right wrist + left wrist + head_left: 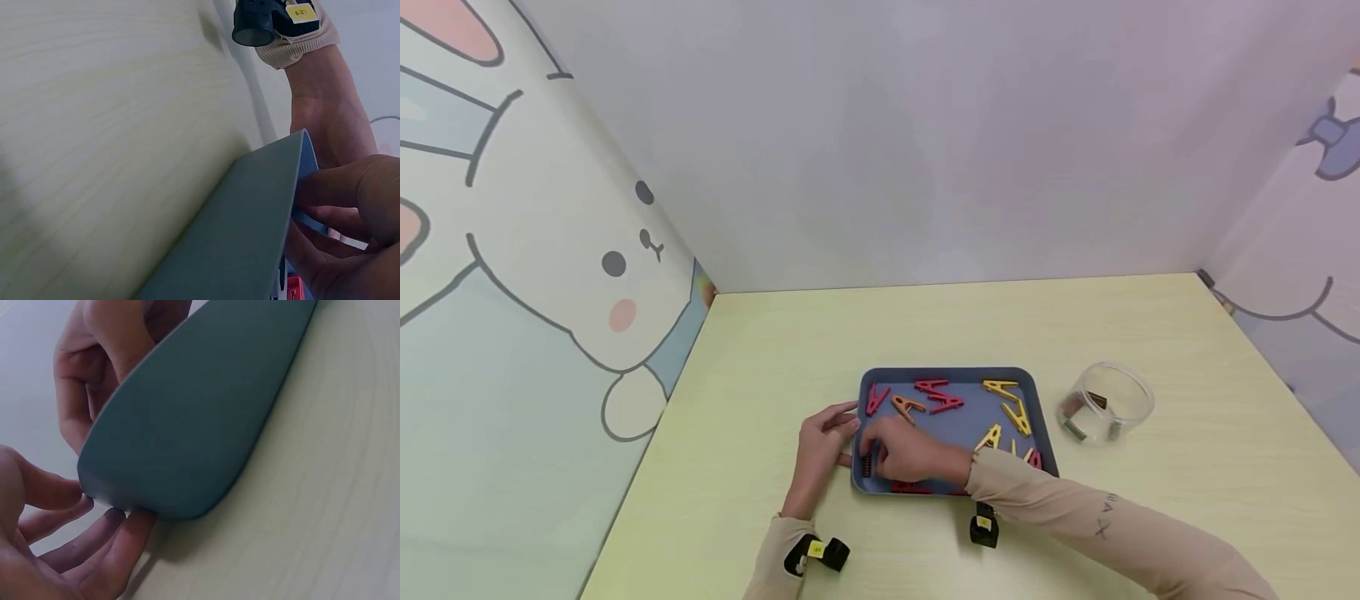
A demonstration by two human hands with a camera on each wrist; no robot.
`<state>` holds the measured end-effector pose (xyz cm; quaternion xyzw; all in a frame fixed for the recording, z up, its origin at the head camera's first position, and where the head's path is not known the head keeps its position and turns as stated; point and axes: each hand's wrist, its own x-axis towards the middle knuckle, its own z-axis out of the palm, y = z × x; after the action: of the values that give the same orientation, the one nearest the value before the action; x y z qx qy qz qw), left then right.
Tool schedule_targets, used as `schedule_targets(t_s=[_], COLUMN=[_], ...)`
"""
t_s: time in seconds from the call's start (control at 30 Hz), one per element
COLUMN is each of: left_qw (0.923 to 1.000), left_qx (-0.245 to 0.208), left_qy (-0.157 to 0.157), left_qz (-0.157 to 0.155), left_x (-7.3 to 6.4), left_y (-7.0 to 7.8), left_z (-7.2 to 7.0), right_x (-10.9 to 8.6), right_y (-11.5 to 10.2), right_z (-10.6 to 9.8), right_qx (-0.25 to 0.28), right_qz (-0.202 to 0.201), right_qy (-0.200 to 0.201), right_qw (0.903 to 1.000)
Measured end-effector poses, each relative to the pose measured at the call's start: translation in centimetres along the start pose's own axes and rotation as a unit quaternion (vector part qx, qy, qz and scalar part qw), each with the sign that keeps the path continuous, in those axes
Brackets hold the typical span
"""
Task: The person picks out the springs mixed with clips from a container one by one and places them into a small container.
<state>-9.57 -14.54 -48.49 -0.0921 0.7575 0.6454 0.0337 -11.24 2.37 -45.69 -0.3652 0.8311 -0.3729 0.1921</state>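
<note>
The blue tray [955, 373] lies on the table with red, orange and yellow spring clips in it. My left hand [822, 446] rests at the tray's left end; in the left wrist view its fingertips [142, 520] touch the outer wall. My right hand [910, 450] reaches across into the tray's left part, fingers bent down. Under it lies a small dark ribbed piece [867, 465], close to the fingertips. In the right wrist view the right hand [350, 219] is partly behind the tray wall, fingertips hidden; whether they pinch anything, I cannot tell.
A clear round tub [1112, 408] holding several small dark ribbed pieces stands right of the tray. Red clips [910, 487] lie along the tray's front wall, partly beneath the right forearm. A white wall [925, 150] rises behind the table.
</note>
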Motion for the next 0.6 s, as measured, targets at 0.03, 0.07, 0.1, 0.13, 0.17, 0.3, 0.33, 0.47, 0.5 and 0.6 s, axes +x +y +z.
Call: schedule_targets(t_s=[0.03, 0.07, 0.1, 0.13, 0.17, 0.3, 0.33, 0.47, 0.5, 0.6], left_qw=[1.0, 1.0, 1.0, 1.0, 1.0, 1.0, 1.0, 0.9999, 0.9998, 0.9999], left_qx=[0.001, 0.001, 0.002, 0.001, 0.0, 0.0, 0.0, 0.004, 0.007, 0.004], left_qy=[0.0, 0.0, 0.0, -0.001, -0.001, 0.005, 0.007, 0.013, 0.013, 0.012], left_qz=[0.0, -0.001, -0.001, -0.001, -0.001, 0.003, 0.003, 0.007, 0.011, 0.007], left_x=[0.0, 0.1, 0.1, 0.1, 0.1, 0.2, 0.2, 0.2, 0.2, 0.2], left_y=[0.0, -0.1, -0.1, -0.1, -0.1, -0.2, -0.2, -0.3, -0.4, -0.3], left_z=[0.0, 0.0, 0.0, 0.0, 0.0, -0.1, -0.1, -0.1, 0.0, 0.0], right_x=[0.1, 0.1, 0.2, 0.2, 0.2, 0.4, 0.4, 0.6, 0.6, 0.7], right_y=[0.1, 0.1, 0.0, 0.0, -0.1, -0.3, -0.4, -0.4, -0.4, -0.3], right_z=[0.2, 0.4, 0.6, 0.7, 0.8, 1.2, 1.2, 1.3, 1.3, 1.4], right_qx=[-0.006, -0.01, -0.012, -0.014, -0.015, -0.021, -0.023, -0.035, -0.038, -0.05], right_qz=[-0.002, -0.003, -0.003, -0.003, -0.004, -0.012, -0.014, -0.021, -0.022, -0.028], right_qy=[-0.001, -0.001, -0.001, 0.002, 0.003, 0.008, 0.008, 0.011, 0.01, 0.004], right_qw=[1.0, 0.9999, 0.9999, 0.9999, 0.9999, 0.9997, 0.9996, 0.9991, 0.999, 0.9983])
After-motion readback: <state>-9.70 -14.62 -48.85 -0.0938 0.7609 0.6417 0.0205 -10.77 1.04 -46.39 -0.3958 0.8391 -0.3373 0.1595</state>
